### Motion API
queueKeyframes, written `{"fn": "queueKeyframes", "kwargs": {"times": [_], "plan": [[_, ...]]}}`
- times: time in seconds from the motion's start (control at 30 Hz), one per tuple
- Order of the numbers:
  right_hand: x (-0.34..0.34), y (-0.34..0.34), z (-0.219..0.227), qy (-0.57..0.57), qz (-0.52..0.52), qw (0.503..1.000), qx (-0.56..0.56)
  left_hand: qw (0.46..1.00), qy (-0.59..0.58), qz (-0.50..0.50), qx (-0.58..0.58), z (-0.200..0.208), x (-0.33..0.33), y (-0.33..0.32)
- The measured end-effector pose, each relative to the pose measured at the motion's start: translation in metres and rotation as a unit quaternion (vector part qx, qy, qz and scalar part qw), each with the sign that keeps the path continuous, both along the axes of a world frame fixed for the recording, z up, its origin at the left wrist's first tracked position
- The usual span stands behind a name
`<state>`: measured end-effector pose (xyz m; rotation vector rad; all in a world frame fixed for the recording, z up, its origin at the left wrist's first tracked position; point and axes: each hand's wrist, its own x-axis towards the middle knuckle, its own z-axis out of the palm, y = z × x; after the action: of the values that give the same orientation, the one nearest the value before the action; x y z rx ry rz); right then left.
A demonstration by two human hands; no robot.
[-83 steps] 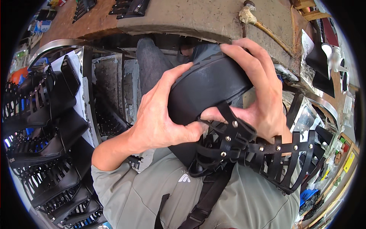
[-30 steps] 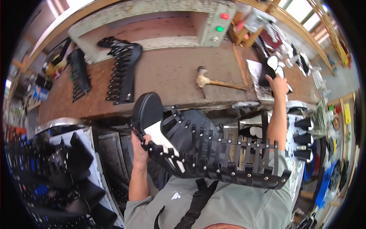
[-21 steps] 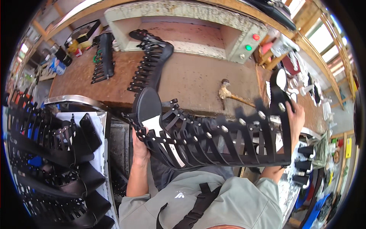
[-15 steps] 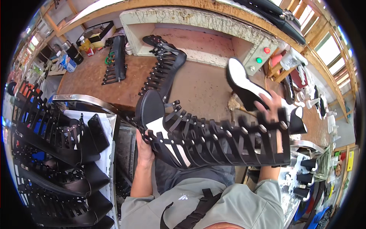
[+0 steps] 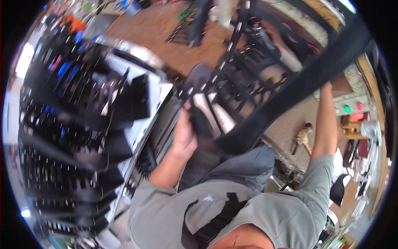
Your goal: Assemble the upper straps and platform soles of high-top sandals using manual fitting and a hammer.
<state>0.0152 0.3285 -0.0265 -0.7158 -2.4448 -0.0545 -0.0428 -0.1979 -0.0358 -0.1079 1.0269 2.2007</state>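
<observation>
My left hand (image 5: 185, 130) is closed round the sole end of a tall black strappy sandal boot (image 5: 248, 126) with metal studs and white strips near the foot. The boot lies slantwise across my front, its shaft rising to the upper right, blurred by motion. My right forearm (image 5: 326, 124) reaches forward past the shaft, toward the opening of the pale box. The shaft covers my right hand, so its fingers and anything in them are hidden.
Several similar black boots (image 5: 83, 153) are piled at my left. Ahead, another strappy boot shaft (image 5: 199, 23) lies on the brown table (image 5: 145, 29). A pale box with green and red buttons (image 5: 347, 108) stands right. A tan tool (image 5: 304, 135) lies before it; a black-and-white sole (image 5: 340, 189) is nearer.
The view has turned right. The held boot has swung from nearly level to slanting up right. My right hand has gone from beside the black-and-white sole to behind the shaft, near the box.
</observation>
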Motion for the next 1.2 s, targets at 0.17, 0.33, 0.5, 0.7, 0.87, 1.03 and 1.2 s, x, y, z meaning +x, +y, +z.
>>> {"fn": "queueKeyframes", "kwargs": {"times": [0.17,0.33,0.5,0.7,0.87,1.03,1.2], "plan": [[0.041,-0.149,0.02,0.133,0.118,0.947,-0.268,0.991,-0.045,0.037,0.124,0.027,0.017,0.006],[0.14,-0.345,0.034,0.181,0.291,0.71,-0.615,0.99,0.091,0.087,0.068,0.019,0.043,0.014],[0.149,-0.418,0.047,0.329,0.341,0.662,-0.581,0.982,0.157,0.078,0.074,0.05,0.085,0.008],[0.179,-0.428,0.046,0.34,0.302,0.664,-0.594,0.975,0.189,0.114,0.033,0.076,0.12,-0.004],[0.189,-0.424,0.038,0.355,0.309,0.673,-0.571,0.953,0.287,0.079,0.054,0.069,0.129,-0.005],[0.205,-0.419,0.018,0.315,0.333,0.676,-0.577,0.929,0.36,0.044,0.075,0.041,0.128,-0.01],[0.226,-0.424,-0.035,0.182,0.306,0.689,-0.631,0.951,0.197,-0.104,0.213,0.023,0.087,-0.013]]}}
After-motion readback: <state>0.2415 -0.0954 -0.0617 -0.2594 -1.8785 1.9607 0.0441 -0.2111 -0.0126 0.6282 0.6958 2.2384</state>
